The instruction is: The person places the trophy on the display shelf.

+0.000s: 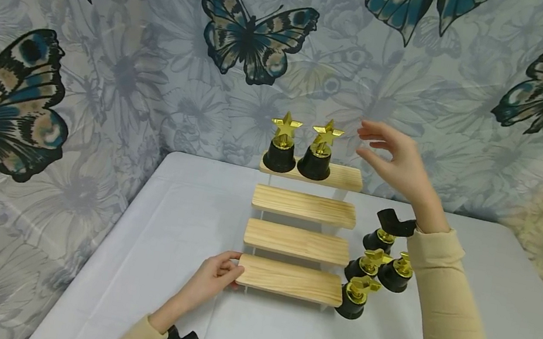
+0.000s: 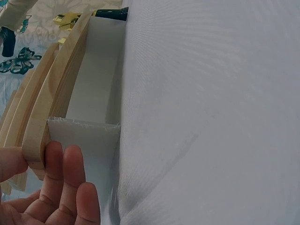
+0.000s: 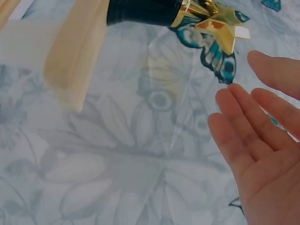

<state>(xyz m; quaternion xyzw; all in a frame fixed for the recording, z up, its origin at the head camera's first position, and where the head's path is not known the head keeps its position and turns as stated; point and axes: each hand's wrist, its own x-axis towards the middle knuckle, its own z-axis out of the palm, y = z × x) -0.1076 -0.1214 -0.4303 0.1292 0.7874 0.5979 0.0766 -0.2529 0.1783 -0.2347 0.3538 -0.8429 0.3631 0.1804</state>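
Observation:
A tiered display stand has stepped wooden boards, the lowest board (image 1: 291, 280) nearest me. My left hand (image 1: 213, 276) pinches that board's left end; the left wrist view shows the thumb on its top face and the fingertips (image 2: 55, 154) against its underside. Two gold star trophies with black bases, a left trophy (image 1: 280, 158) and a right trophy (image 1: 314, 164), stand side by side on the top board (image 1: 347, 178). To the right of them my right hand (image 1: 394, 158) is raised, fingers extended and apart from the right trophy's star (image 3: 220, 33), holding nothing.
Several more star trophies (image 1: 395, 275) stand on the white-covered table (image 1: 465, 295), right of the stand. The two middle boards, an upper one (image 1: 304, 206) and a lower one (image 1: 297, 241), are bare. Behind the table hangs a butterfly-print cloth (image 1: 151, 55).

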